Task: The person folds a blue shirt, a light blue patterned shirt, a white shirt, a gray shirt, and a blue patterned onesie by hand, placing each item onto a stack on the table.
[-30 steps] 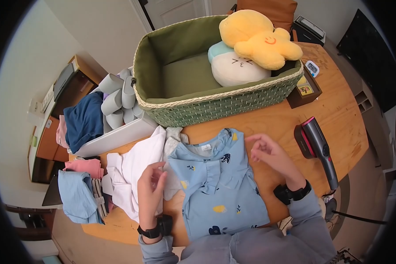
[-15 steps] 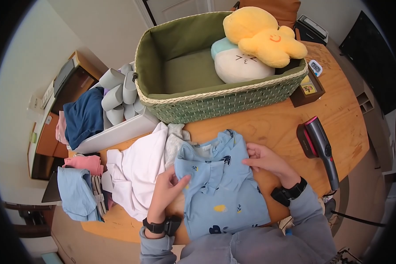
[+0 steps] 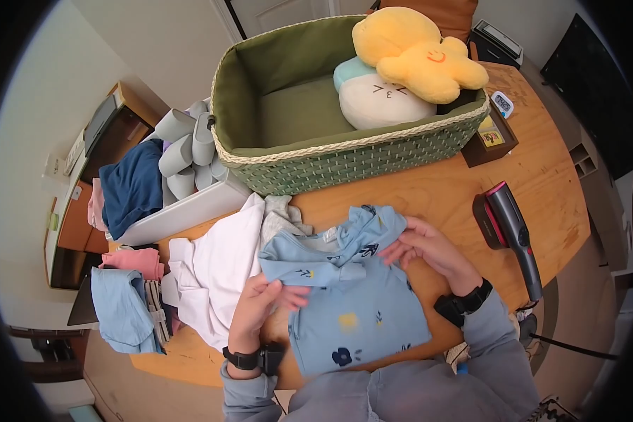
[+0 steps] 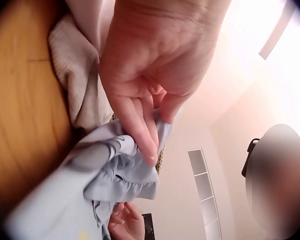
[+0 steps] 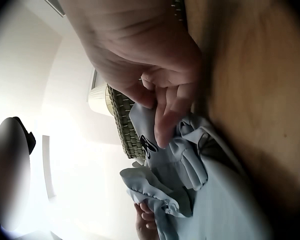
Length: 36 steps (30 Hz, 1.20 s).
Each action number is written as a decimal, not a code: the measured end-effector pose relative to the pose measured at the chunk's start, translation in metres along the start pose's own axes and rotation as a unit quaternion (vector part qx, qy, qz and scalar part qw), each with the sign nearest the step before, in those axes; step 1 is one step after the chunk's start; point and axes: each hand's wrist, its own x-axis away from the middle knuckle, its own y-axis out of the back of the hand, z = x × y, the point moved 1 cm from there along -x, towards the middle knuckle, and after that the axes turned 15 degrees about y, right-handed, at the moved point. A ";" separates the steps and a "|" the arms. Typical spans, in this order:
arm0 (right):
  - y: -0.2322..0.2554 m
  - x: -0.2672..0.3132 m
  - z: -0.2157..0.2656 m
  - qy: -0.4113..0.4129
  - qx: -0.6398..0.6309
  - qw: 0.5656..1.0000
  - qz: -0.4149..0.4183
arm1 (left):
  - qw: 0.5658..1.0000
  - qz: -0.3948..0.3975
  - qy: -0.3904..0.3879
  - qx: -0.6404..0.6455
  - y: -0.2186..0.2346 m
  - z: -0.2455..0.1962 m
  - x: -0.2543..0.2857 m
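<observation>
Pinching the blue shirt (image 3: 355, 302) at both sides of its raised upper part with our left hand (image 3: 260, 302) and right hand (image 3: 436, 257), we hold it at the desk's (image 3: 436, 190) near edge. Unequal pull could skew it; a loose pinch could drop one side.

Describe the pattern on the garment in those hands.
The garment is light blue with scattered navy and yellow motifs; the head view shows it best.

Shirt (image 3: 359, 316) on table (image 3: 429, 193), in front of basket (image 3: 359, 166) with plush toys (image 3: 436, 67) inside; crumpled garment (image 3: 214, 267) left of shirt, steamer (image 3: 508, 224) right, slipper box (image 3: 183, 214) left of basket.
</observation>
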 end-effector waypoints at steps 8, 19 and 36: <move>0.026 -0.003 -0.012 0.183 0.120 0.974 0.065 | 0.986 -0.047 -0.136 -0.090 -0.011 -0.011 0.009; 0.009 -0.004 -0.008 0.109 0.077 0.990 0.047 | 0.984 0.058 0.059 -0.158 0.001 -0.011 0.011; 0.023 -0.006 -0.009 0.139 0.068 0.988 -0.024 | 0.942 0.263 0.157 -0.140 0.019 -0.008 0.010</move>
